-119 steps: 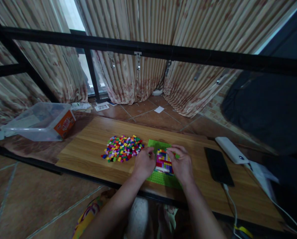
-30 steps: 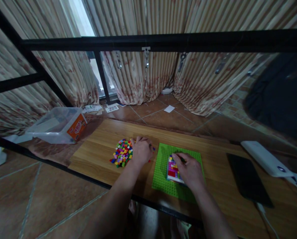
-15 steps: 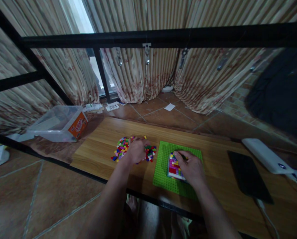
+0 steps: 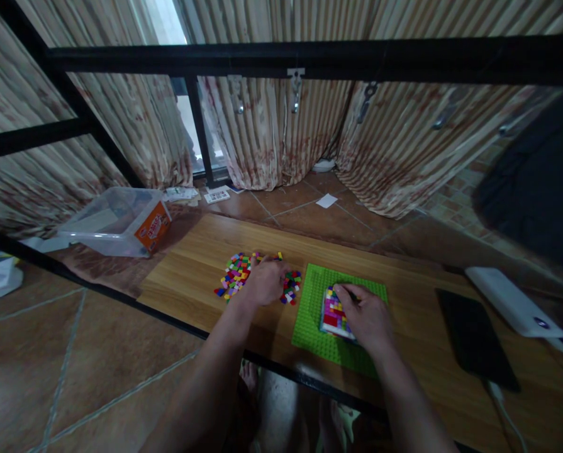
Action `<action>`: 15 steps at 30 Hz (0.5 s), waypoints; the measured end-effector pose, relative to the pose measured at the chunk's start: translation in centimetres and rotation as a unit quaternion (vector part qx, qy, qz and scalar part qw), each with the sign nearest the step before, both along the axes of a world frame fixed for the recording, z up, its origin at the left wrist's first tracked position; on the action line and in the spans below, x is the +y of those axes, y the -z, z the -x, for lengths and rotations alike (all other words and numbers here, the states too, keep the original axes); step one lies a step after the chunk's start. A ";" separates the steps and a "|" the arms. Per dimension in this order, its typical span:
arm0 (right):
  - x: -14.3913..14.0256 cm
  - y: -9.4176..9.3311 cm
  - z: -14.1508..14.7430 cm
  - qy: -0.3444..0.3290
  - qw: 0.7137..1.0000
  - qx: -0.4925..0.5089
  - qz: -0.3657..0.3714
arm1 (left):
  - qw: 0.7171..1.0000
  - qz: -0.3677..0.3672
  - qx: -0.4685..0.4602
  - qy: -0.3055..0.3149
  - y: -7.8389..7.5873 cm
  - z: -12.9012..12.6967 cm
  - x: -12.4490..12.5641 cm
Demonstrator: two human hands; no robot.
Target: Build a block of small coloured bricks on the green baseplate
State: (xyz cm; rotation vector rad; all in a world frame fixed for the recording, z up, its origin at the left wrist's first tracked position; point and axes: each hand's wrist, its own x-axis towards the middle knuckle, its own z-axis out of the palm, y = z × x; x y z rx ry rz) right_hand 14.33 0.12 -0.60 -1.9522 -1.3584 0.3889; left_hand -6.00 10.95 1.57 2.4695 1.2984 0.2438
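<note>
Fingers (grips indiscernible): left hand (image 4: 265,281), shifted leftward, seemingly still searches the multicoloured plastic brick pile (image 4: 235,275); right hand (image 4: 368,313) touches the flat multicoloured brick panel (image 4: 331,311) on the green studded baseplate (image 4: 308,324).

- Bricks (image 4: 234,275) under the left hand (image 4: 265,281): hard, smooth plastic.
- Baseplate (image 4: 309,324) under the right hand (image 4: 370,316): matt plastic, rough with studs.
- Tabletop (image 4: 189,264) beneath both hands: smooth, wood-grained, faintly glossy.
- Tub (image 4: 121,244) left of the left hand: clear, shiny plastic.
- Curtains (image 4: 265,148) well beyond both hands: matt cloth.
- Hook (image 4: 295,104) beyond both: shiny metal.
</note>
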 end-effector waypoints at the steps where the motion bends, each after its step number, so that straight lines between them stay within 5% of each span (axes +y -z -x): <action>1: 0.0 0.0 0.0 -0.001 1.000 0.000 0.002 | 1.000 0.000 0.005 0.000 0.0 0.0 0.0; 15: 0.1 -0.1 0.1 -0.002 1.000 0.001 0.004 | 0.999 -0.021 -0.017 0.025 0.1 -2.2 -1.8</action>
